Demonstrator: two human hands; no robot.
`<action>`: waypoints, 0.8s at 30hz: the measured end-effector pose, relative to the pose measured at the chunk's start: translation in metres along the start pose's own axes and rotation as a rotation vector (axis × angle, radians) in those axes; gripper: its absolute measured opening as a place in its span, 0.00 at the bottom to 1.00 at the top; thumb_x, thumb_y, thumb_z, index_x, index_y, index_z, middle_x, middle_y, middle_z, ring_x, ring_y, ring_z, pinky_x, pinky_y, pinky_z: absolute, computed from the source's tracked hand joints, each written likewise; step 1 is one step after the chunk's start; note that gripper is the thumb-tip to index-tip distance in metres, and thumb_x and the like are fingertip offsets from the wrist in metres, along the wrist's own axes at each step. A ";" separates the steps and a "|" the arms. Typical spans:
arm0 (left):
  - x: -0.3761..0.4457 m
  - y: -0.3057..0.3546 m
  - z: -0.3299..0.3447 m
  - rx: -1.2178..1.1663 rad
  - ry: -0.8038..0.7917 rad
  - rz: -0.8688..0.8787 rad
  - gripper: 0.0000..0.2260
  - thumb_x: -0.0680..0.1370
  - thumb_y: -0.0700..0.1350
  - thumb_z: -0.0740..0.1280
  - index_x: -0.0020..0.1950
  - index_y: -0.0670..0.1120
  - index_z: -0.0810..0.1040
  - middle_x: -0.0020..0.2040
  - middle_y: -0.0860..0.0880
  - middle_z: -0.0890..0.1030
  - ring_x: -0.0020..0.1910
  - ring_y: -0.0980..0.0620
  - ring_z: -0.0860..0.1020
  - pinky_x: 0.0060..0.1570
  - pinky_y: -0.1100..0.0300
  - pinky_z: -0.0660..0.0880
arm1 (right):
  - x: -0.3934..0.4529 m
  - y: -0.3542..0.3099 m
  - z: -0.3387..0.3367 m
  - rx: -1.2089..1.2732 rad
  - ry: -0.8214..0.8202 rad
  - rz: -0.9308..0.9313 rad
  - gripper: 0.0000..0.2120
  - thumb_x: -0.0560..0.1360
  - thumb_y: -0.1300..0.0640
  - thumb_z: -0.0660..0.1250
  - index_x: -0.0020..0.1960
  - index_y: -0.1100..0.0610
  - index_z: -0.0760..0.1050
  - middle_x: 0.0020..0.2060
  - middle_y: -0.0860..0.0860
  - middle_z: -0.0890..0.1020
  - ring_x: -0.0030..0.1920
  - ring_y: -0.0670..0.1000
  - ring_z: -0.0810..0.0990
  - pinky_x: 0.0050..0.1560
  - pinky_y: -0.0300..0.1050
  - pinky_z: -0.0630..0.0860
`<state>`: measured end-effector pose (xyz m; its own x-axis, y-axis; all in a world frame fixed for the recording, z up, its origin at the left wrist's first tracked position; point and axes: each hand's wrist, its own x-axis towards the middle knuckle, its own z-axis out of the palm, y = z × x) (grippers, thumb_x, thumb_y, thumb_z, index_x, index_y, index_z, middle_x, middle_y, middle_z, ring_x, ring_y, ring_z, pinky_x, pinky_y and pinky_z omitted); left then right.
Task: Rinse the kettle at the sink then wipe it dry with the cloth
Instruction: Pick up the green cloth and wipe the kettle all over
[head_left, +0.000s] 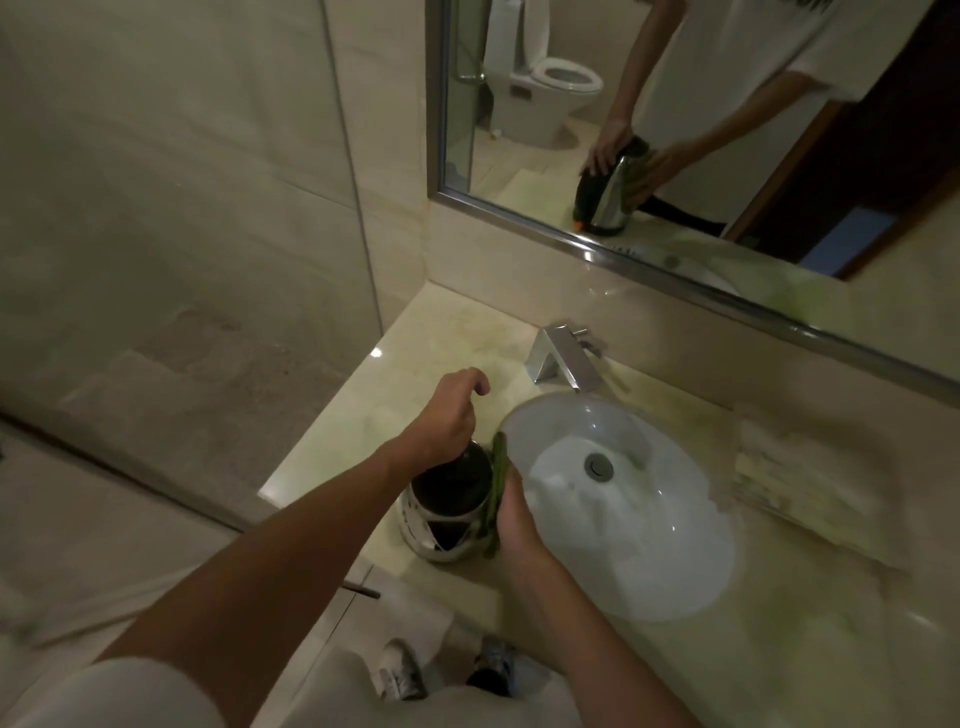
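Observation:
A steel kettle (441, 519) with a black lid stands upright on the beige counter (415, 364), just left of the white sink basin (623, 504). My left hand (447, 415) rests on the kettle's top, fingers curled over the lid. My right hand (511, 514) presses a green cloth (496, 488) flat against the kettle's right side. The mirror (727, 130) reflects the same hold on the kettle.
A chrome faucet (563, 358) stands behind the basin, with no water visibly running. Folded white towels (795, 467) lie on the counter to the right. A glass partition (208, 260) is at the left. The counter's front edge runs just below the kettle.

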<state>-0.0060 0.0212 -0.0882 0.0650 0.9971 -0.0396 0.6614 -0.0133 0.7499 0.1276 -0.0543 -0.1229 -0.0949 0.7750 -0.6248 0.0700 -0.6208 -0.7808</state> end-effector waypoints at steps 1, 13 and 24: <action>0.002 0.003 0.001 0.010 -0.012 0.017 0.17 0.72 0.29 0.51 0.55 0.42 0.70 0.53 0.44 0.72 0.53 0.48 0.68 0.50 0.60 0.66 | 0.003 0.008 -0.003 0.046 0.041 0.091 0.33 0.74 0.26 0.52 0.68 0.46 0.73 0.66 0.46 0.76 0.67 0.49 0.72 0.72 0.54 0.67; -0.054 0.011 -0.006 -0.064 0.295 -0.342 0.13 0.78 0.42 0.60 0.61 0.41 0.71 0.60 0.43 0.74 0.56 0.49 0.74 0.54 0.60 0.70 | -0.022 -0.008 -0.010 0.091 0.059 -0.039 0.21 0.82 0.46 0.57 0.75 0.46 0.65 0.69 0.46 0.73 0.68 0.51 0.71 0.70 0.53 0.70; -0.091 0.005 -0.004 0.032 -0.086 -0.189 0.47 0.58 0.58 0.79 0.69 0.46 0.59 0.60 0.50 0.69 0.60 0.48 0.71 0.58 0.53 0.74 | 0.007 -0.049 -0.023 -0.669 -0.149 -0.672 0.20 0.84 0.55 0.57 0.75 0.53 0.68 0.77 0.49 0.64 0.77 0.48 0.60 0.77 0.46 0.58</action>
<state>-0.0115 -0.0690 -0.0786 0.0007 0.9721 -0.2348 0.6915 0.1691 0.7023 0.1463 -0.0153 -0.0891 -0.4440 0.8929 -0.0750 0.5034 0.1793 -0.8453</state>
